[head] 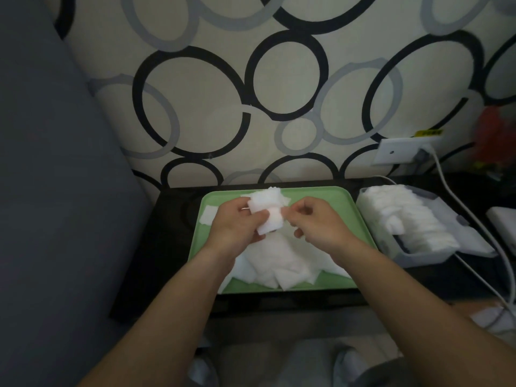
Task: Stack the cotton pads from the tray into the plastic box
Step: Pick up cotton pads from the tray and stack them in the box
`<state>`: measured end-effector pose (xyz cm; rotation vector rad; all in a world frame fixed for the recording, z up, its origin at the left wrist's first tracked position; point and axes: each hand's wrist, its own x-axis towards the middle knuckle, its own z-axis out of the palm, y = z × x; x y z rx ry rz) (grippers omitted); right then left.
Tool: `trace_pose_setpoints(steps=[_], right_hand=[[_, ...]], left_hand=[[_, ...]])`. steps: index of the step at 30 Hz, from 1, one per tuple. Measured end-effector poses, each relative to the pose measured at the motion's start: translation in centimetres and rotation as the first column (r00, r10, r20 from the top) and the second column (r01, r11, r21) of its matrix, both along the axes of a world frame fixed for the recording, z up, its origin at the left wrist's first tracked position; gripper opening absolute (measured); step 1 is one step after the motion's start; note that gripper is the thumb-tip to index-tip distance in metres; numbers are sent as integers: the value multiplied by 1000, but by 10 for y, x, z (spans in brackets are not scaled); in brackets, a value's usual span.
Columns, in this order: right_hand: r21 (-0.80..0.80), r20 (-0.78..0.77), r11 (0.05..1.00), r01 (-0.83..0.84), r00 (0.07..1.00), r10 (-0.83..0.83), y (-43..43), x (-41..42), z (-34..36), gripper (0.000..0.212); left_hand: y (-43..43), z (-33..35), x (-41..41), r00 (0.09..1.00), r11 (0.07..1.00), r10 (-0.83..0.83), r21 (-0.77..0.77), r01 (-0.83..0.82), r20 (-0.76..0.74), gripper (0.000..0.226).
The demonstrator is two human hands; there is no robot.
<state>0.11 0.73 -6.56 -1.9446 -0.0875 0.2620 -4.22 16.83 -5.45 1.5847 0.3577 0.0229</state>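
Head view: left hand point(237, 224) partly hides gripped pads point(262, 205).

Tray point(353, 216) right edge bare between pad heap point(279, 263) and plastic box point(413, 259); cable point(472, 219) flanks box

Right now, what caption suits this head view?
Left hand and right hand grip a cotton pad stack over the green tray, plastic box part-filled beside.

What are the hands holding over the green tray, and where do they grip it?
A small stack of cotton pads: the left hand wraps its left side and lower end; the right hand seems to pinch its right edge.
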Motion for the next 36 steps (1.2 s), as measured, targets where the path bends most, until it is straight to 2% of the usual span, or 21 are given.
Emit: trace_pose_setpoints(steps=[2,4,7,9,11,15,20,24,27,29,31,36], right_hand=[[-101,58,995,-5,998,11,-7,3,-7,5],[-229,106,973,-39,992,65,-11,7,-15,4],[-389,82,912,-127,982,172,-7,6,-22,31],[-406,52,894,-188,972,228,-2,6,-24,45],[-423,50,878,-224,962,269,2,6,-25,50],[-474,92,852,-221,950,298,4,9,-23,39],[-436,108,850,-296,920,376,2,11,-21,15],[-428,146,854,-297,909,390,-2,14,-19,24],[-436,109,844,-314,912,395,-4,14,-23,14],[-469,80,824,-319,913,399,-3,12,-26,28],[-482,79,816,-320,911,404,0,10,-25,31],[-473,88,815,-334,903,421,2,11,-20,11]], left_hand=[[7,1,1,996,997,82,9,-82,-25,13],[16,0,2,993,993,118,-7,-119,-30,11],[26,-2,1,992,993,122,11,-122,-34,14],[30,-4,1,992,993,120,14,-120,-42,12],[36,-5,1,993,993,114,19,-113,-45,11],[44,-8,0,991,992,118,42,-115,-62,20],[51,-11,-2,993,994,99,59,-95,-58,24],[53,-11,-3,995,994,83,76,-78,-58,27],[53,-12,-2,995,994,82,78,-78,-57,27],[52,-11,-1,994,993,85,85,-80,-62,27],[51,-10,-1,995,993,78,90,-73,-59,26],[51,-12,-2,996,994,68,85,-63,-53,18]])
